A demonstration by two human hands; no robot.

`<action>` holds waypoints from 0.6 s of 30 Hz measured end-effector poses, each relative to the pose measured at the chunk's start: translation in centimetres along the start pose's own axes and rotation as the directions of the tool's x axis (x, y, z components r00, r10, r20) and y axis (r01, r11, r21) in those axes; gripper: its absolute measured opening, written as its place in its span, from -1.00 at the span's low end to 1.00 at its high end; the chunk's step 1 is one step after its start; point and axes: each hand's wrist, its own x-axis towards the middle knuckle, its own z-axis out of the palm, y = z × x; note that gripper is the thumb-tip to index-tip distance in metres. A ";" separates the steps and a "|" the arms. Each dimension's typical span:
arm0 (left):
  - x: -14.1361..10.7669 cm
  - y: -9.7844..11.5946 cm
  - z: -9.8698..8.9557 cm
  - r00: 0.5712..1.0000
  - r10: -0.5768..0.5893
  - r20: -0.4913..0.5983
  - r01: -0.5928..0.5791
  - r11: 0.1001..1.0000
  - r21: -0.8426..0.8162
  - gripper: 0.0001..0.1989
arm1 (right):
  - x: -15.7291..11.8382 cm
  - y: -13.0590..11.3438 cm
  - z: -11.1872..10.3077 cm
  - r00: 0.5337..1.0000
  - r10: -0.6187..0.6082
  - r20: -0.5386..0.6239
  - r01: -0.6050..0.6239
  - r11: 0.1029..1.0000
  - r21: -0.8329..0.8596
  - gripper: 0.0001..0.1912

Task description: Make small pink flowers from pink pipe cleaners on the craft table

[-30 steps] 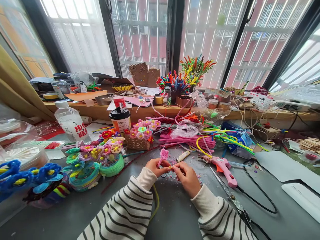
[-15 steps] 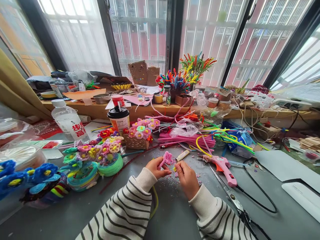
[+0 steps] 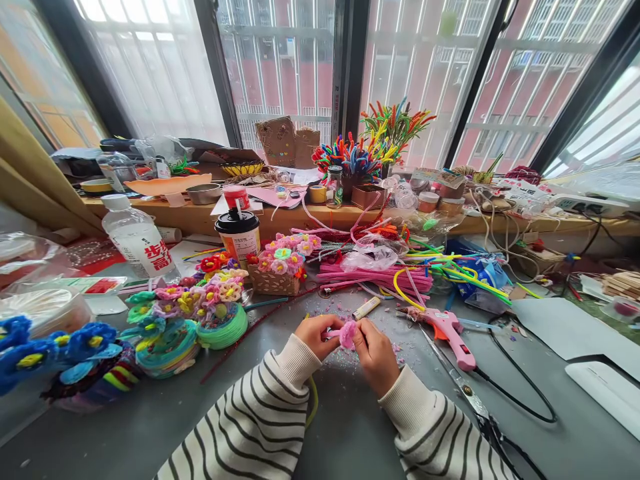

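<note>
the left hand (image 3: 316, 339) is pinching a fuzzy pink pipe-cleaner flower (image 3: 348, 335) above the grey tabletop (image 3: 350, 427) — the right hand (image 3: 376, 355), fingers curled nearly closed, is touching its edge, though its grip is staying hidden. a pink hot-glue gun with an orange trigger (image 3: 447, 331) is lying rightward.

The left sleeve (image 3: 245, 420) and right sleeve (image 3: 443, 430) match — off-white cloth ringed with thin, dark stripes. Both are loose and full, creased so that the stripes bend and waver. The cuffs (image 3: 299, 359) are plain off-white, ribbed and snug — beyond them the left hand (image 3: 316, 337) and right hand (image 3: 377, 359) are bare.
</note>
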 end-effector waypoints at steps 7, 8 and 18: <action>0.0 0.1 -0.3 1.000 -0.003 0.012 0.003 1.000 0.003 -0.89 | -0.1 0.0 0.0 1.000 -0.024 0.009 0.024 1.000 -0.003 -0.76; 0.0 0.1 -0.3 1.000 -0.002 0.013 0.002 1.000 0.010 -0.88 | -0.1 0.0 0.0 1.000 -0.025 0.010 0.025 1.000 0.002 -0.77; 0.0 -0.8 0.3 0.996 -0.069 0.050 0.074 0.993 -0.088 -0.76 | -0.3 -0.2 0.0 1.000 -0.008 0.006 0.008 0.998 0.064 -0.80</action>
